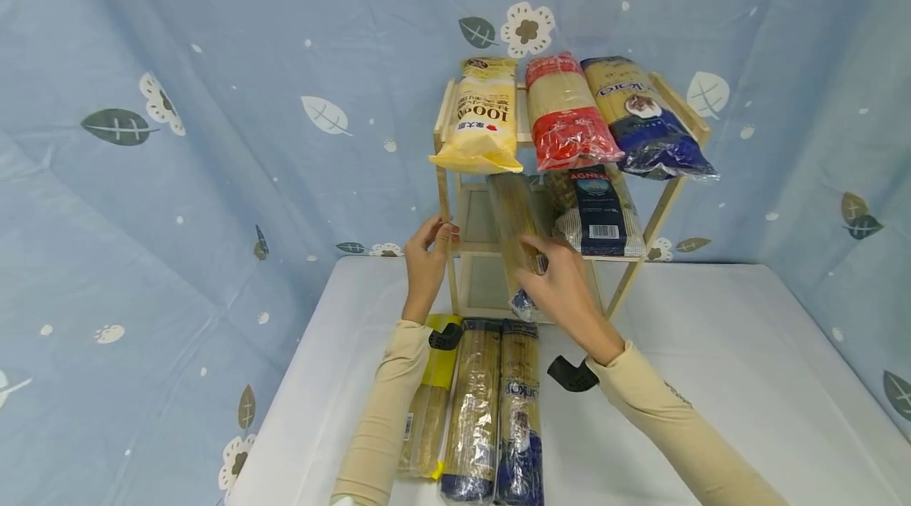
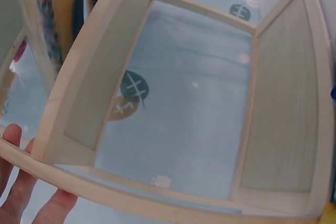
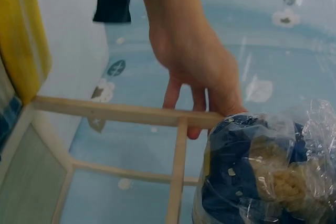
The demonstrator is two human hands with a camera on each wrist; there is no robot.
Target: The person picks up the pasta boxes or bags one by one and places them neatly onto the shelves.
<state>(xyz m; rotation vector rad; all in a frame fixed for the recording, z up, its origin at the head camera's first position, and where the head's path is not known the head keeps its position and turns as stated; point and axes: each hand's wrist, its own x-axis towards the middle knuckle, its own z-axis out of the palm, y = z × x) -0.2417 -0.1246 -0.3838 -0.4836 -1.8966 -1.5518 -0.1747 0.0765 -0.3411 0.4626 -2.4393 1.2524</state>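
Note:
A light wooden rack [image 1: 455, 249] stands at the back of the white table. My left hand [image 1: 430, 249] grips the rack's left front post; its fingers [image 2: 21, 198] lie under the frame, and the right wrist view shows this left hand [image 3: 199, 66] curled on a rail [image 3: 121, 113]. My right hand [image 1: 551, 277] holds the near end of a long clear spaghetti pack [image 1: 514, 225], which lies tilted on the rack's middle shelf. Its blue end [image 3: 262, 174] fills the lower right of the right wrist view.
The top shelf carries a yellow pack [image 1: 484, 122], a red pack [image 1: 569, 115] and a blue pack [image 1: 651, 122]. A dark blue pack [image 1: 598, 209] lies on the middle shelf. Three long packs [image 1: 473, 411] lie side by side on the table [image 1: 712, 348] between my forearms.

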